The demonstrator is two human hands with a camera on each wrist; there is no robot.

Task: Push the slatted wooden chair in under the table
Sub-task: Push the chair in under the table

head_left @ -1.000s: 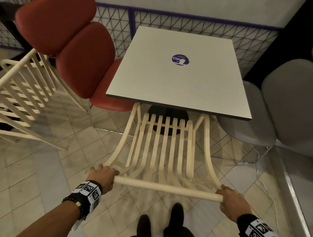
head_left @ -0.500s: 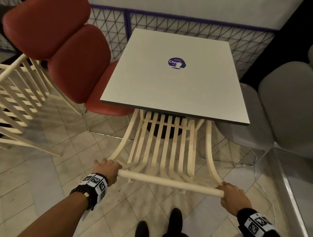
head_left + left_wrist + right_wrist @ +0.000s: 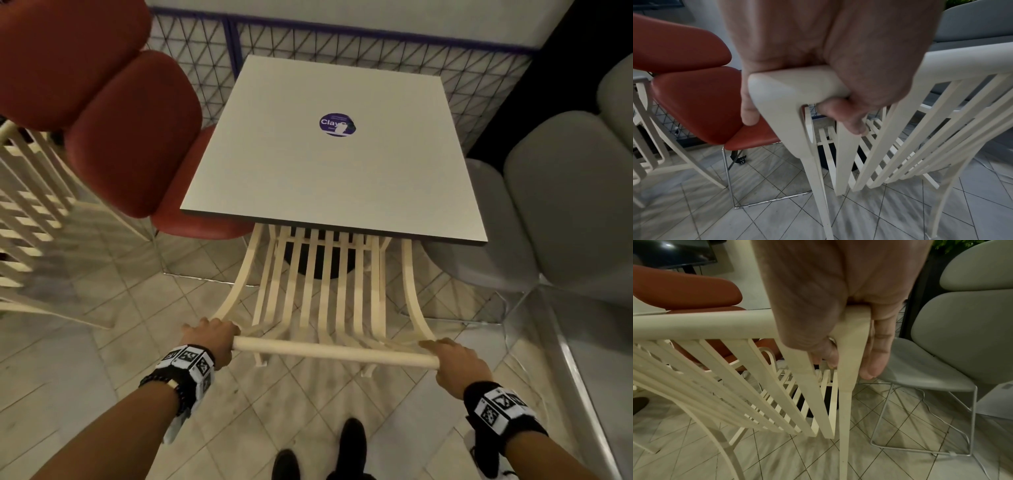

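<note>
The cream slatted wooden chair (image 3: 322, 294) stands in front of me with the front of its seat under the near edge of the grey square table (image 3: 329, 164). My left hand (image 3: 214, 337) grips the left end of the chair's round top rail (image 3: 335, 352); in the left wrist view its fingers (image 3: 840, 113) curl under the chair's rail (image 3: 797, 84). My right hand (image 3: 452, 359) grips the right end; in the right wrist view its fingers (image 3: 875, 353) wrap over the chair's corner (image 3: 853, 324). The seat's front is hidden under the tabletop.
A red padded chair (image 3: 130, 137) sits at the table's left, its seat partly under it. A grey padded chair (image 3: 548, 212) stands at the right. Another cream slatted chair (image 3: 30, 219) is far left. A wire mesh fence (image 3: 342, 44) runs behind. My shoes (image 3: 318, 459) stand on the tiled floor.
The chair has slid forward, so more of its seat now lies under the table. Both hands kept their grip on the top rail and moved forward with it.
</note>
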